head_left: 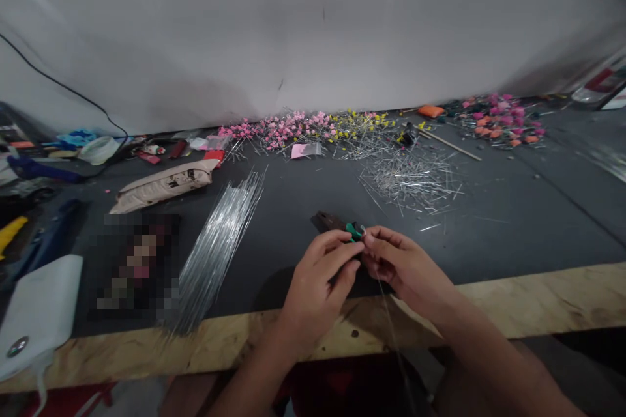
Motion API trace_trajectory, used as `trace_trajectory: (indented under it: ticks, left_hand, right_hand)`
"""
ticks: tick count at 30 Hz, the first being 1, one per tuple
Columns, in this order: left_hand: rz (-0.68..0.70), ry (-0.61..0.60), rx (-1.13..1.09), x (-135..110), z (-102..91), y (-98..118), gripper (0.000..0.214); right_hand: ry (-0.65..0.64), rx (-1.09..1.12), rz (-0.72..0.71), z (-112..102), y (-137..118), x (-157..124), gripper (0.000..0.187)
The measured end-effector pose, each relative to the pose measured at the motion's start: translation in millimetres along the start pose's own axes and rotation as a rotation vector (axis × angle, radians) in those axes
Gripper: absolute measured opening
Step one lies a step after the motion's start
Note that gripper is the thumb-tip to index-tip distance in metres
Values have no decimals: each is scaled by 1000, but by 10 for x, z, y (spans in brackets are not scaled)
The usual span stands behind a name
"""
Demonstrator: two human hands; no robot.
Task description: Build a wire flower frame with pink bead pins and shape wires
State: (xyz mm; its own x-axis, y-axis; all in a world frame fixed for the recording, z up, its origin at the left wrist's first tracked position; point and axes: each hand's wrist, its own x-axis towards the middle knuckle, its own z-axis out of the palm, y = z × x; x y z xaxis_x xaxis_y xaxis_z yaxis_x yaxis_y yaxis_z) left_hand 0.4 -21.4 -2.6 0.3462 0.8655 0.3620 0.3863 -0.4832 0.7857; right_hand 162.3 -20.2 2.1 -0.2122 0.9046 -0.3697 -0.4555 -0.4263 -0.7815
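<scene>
Both hands meet above the table's front edge. My right hand [408, 270] is closed in a pinch, and a long thin wire [390, 322] runs down from its fingers past the edge. A tiny pale bit shows at those fingertips. My left hand [317, 283] has its fingertips drawn together against the right ones; what they pinch is too small to make out. Just beyond the fingers lie pliers [328, 221] with dark jaws and green on the handle, partly hidden by the hands. To the left rests a bundle of straight silvery wires [220, 244].
A heap of short wire pieces [413, 179] lies beyond my right hand. Along the wall are pink-tipped stems [293, 127], yellow-tipped stems [359, 124] and pink and orange ones [506, 120]. At left are a beige pouch [163, 187] and a white device [42, 313] with a cable.
</scene>
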Motion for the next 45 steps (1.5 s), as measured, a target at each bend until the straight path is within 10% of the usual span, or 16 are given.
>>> trace_trajectory:
  ticks: [7, 18, 24, 39, 45]
  left_hand:
    - [118, 10, -18, 13, 55, -35, 24]
    - [-387, 174, -513, 134, -48, 4, 9]
    - [-444, 293, -700, 169, -40, -42, 12]
    - [-517, 108, -538, 184, -22, -56, 15]
    - [-501, -168, -412, 171, -29, -23, 16]
  right_hand:
    - [-14, 140, 33, -11, 6, 50, 15]
    - [3, 97, 4, -15, 25, 71, 15]
    - [-8, 39, -22, 15, 19, 58, 15]
    - [32, -281, -161, 54, 111, 176, 20]
    - [-60, -456, -272, 56, 65, 154, 22]
